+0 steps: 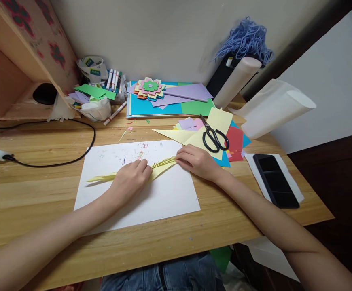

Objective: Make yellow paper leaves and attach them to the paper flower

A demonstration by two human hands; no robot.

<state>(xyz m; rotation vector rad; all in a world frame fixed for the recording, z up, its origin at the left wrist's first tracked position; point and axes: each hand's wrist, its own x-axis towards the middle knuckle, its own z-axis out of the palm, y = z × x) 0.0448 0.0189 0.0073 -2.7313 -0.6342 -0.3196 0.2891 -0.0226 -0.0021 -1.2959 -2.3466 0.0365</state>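
A strip of yellow paper [163,165], pleated into narrow folds, stretches across a white sheet [170,198] marked with ink smudges. My left hand [131,176] is closed around the middle of the pleated paper. The right end of it is pinched in the fingers of my right hand [198,161]. Part of the paper's middle is hidden under my left hand. Just beyond my right hand, black-handled scissors [215,139] lie on pale yellow paper scraps [221,118].
Behind stand a layered paper flower [149,87] on coloured sheets [166,108], a basket of scraps [95,109] and markers [113,79]. A phone [275,180] and paper rolls [277,107] are at the right. A black cable [54,165] loops at the left.
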